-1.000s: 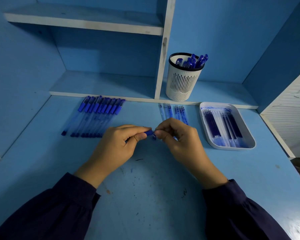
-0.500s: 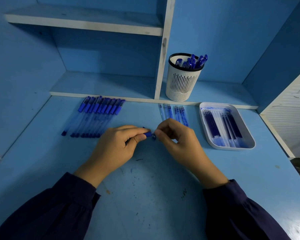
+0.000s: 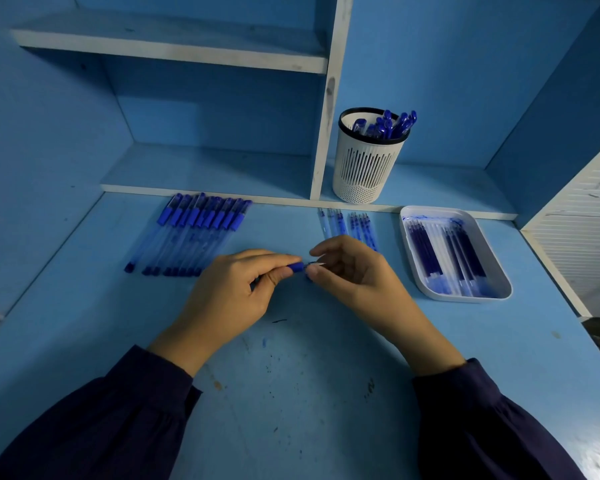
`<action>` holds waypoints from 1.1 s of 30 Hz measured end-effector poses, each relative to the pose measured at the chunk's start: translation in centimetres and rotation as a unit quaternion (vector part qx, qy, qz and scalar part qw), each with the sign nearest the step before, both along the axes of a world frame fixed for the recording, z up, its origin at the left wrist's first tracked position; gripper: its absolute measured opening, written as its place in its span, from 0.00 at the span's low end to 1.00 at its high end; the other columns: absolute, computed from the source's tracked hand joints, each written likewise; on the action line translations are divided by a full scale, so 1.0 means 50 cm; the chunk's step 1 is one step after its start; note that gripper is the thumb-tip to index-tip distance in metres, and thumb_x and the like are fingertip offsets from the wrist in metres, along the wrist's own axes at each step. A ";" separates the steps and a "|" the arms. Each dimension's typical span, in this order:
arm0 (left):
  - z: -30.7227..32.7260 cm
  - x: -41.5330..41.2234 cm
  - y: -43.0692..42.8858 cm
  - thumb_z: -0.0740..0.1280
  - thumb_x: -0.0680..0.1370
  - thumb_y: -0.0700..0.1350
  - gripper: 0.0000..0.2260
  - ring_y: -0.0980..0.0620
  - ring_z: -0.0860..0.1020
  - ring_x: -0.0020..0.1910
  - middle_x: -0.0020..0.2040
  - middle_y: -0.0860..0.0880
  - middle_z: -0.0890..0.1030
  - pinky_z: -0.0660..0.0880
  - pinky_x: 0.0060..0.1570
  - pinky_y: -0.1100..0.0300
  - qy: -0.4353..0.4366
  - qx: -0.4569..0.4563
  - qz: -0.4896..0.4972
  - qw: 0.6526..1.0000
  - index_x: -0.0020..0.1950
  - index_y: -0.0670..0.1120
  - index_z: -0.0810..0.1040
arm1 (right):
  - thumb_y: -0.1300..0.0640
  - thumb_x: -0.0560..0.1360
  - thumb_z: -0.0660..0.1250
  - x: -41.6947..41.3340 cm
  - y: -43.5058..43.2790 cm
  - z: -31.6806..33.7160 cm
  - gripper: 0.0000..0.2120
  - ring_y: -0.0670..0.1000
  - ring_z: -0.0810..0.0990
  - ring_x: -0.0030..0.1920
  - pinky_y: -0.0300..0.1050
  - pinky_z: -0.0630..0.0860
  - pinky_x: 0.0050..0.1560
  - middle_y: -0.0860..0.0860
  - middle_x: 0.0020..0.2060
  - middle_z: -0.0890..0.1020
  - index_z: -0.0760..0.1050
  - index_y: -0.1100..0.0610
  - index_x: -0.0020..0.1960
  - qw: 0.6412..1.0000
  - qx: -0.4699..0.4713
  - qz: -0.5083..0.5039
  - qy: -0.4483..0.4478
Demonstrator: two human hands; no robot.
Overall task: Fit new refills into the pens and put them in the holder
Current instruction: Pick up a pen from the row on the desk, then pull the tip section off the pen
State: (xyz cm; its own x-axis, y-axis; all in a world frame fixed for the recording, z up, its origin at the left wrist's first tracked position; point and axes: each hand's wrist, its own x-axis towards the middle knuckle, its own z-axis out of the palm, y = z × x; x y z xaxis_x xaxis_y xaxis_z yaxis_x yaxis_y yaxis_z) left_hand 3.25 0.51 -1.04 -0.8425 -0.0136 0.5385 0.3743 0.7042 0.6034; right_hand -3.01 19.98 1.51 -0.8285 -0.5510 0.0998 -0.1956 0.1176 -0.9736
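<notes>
Nearest, well in front of the holder (image 3: 364, 168), the left hand (image 3: 229, 292) has its grip clenched round a pen (image 3: 296, 266), blue end poking out. The right hand (image 3: 357, 282) pinches a silver tip (image 3: 317, 264) just beside that end. Farther along the tabletop (image 3: 291, 393), a row of pens (image 3: 194, 233) lies left of the holder, loose refills (image 3: 352, 226) lie before it, and a tray (image 3: 506, 289) sits to its right.
</notes>
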 end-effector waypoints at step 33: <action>-0.004 -0.007 -0.016 0.68 0.78 0.47 0.11 0.59 0.82 0.47 0.50 0.59 0.84 0.79 0.43 0.58 -0.008 0.028 0.029 0.999 0.58 0.49 0.84 | 0.68 0.73 0.70 -0.009 0.015 0.015 0.05 0.47 0.80 0.40 0.37 0.77 0.44 0.55 0.40 0.84 0.80 0.61 0.47 0.990 -0.078 -0.095 -0.071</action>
